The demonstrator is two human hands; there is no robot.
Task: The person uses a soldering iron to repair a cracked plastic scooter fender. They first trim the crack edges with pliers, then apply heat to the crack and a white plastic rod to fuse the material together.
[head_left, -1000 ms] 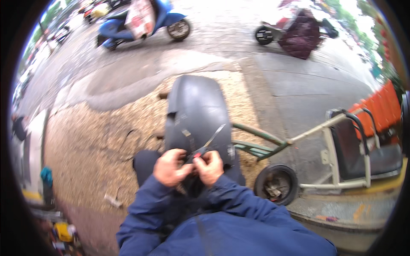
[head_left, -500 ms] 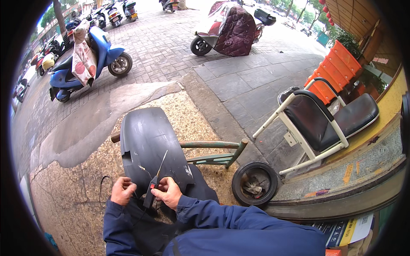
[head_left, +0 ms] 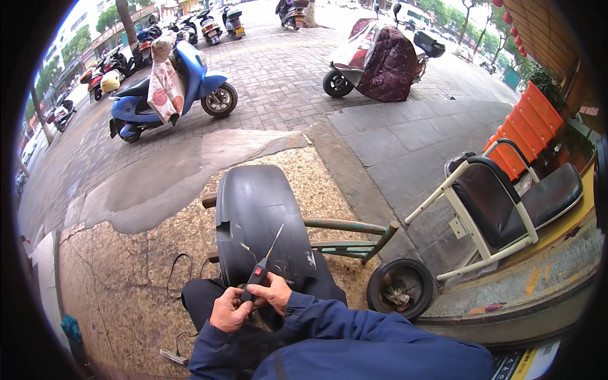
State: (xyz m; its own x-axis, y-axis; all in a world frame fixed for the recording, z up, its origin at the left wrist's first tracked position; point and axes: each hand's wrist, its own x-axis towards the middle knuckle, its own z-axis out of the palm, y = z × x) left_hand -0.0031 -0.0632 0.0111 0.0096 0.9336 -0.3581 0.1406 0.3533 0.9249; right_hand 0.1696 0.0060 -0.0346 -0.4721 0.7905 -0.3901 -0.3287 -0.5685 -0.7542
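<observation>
Both hands meet at a black soldering iron [head_left: 256, 280] with a red switch and a long thin metal tip, which points up and away to the right. My right hand [head_left: 273, 293] grips its body between thumb and fingers. My left hand [head_left: 230, 310] pinches the lower end of the handle, its fingertips partly hidden. Just beyond, a curved black plastic fender [head_left: 261, 209] lies across my lap and a wooden-framed stool [head_left: 345, 224]. Pale scratches and a broken notch mark the fender's surface; the iron's tip shows above it, and I cannot tell whether they touch.
A small wheel with a tyre [head_left: 400, 289] lies at the right, a rag inside it. Behind stand a black padded chair [head_left: 487, 196] and orange barrier [head_left: 525, 130]. A blue scooter [head_left: 168, 92] is parked far left. A black cord [head_left: 180, 273] and power strip [head_left: 173, 356] lie on the ground.
My left hand has come in to the right and now holds the iron's lower end. The whole scene has shifted right and down in view.
</observation>
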